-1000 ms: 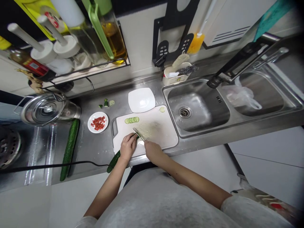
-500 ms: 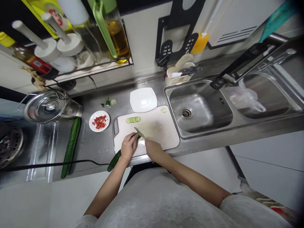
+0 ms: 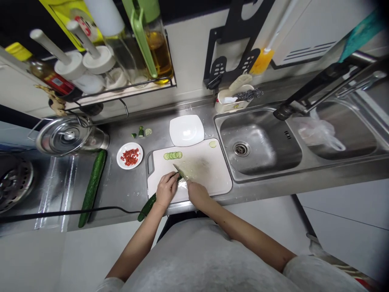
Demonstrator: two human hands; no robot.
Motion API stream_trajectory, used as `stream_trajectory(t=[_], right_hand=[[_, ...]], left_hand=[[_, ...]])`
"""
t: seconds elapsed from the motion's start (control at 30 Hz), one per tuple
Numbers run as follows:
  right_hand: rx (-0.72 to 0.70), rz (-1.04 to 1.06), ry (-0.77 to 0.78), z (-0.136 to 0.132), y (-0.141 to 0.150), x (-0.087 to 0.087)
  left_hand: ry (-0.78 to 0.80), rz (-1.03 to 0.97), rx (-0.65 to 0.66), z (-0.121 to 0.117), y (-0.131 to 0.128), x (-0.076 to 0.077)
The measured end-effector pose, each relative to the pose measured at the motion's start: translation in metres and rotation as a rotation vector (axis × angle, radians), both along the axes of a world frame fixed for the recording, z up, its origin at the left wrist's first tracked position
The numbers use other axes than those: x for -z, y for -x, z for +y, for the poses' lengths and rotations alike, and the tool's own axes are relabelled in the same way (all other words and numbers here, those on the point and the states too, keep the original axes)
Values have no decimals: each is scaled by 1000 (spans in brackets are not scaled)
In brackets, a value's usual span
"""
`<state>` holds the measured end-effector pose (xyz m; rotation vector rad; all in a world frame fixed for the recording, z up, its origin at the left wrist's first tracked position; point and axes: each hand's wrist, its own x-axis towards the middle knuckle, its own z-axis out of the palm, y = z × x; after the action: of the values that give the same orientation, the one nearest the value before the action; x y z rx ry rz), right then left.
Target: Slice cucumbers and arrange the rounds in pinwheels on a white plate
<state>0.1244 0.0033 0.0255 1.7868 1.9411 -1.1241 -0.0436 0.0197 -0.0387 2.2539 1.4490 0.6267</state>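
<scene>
A white cutting board (image 3: 209,172) lies on the steel counter beside the sink. My left hand (image 3: 165,190) is curled over a cucumber (image 3: 146,207) whose free end sticks out past the board's near left corner. My right hand (image 3: 196,192) grips a knife (image 3: 179,172), its blade against the cucumber just in front of my left fingers. A short row of cucumber slices (image 3: 172,155) rests on the far left of the board. One loose slice (image 3: 212,144) sits at the far right corner.
A square white plate (image 3: 186,130) sits behind the board, a small dish of red pieces (image 3: 129,155) to its left, with cucumber ends (image 3: 141,132) behind. A whole cucumber (image 3: 92,187) and a black cable (image 3: 60,212) lie left. A pot (image 3: 65,136) and double sink (image 3: 258,142) flank the area.
Both hands stay on the cucumber and knife in the same spot on the board. The view has shifted slightly, with everything sitting a little right and lower in the picture.
</scene>
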Motion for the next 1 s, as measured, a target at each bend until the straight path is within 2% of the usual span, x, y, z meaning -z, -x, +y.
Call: stream_trajectory(t=[0.27,0.47,0.63,0.73,0.83,1.0], right_hand=[[19,5,-69,-3,-7,3],[37,-27,-146,0,-22,-16],[58,-45,-179,6,-35,-34],[100,-89,-189,8,-44,-37],[123,-108,-184,5,-52,-36],[145,-133,-206,-3,-60,-31]], left_hand=[[8,-2,-15,1,-1,-4],[65,-43,-174,5,-5,-16],[44,-116,-278,25,-9,-29],[69,-7,-242,42,-17,-30],[162,158,-187,54,-34,-29],[276,324,-164,57,-60,-28]])
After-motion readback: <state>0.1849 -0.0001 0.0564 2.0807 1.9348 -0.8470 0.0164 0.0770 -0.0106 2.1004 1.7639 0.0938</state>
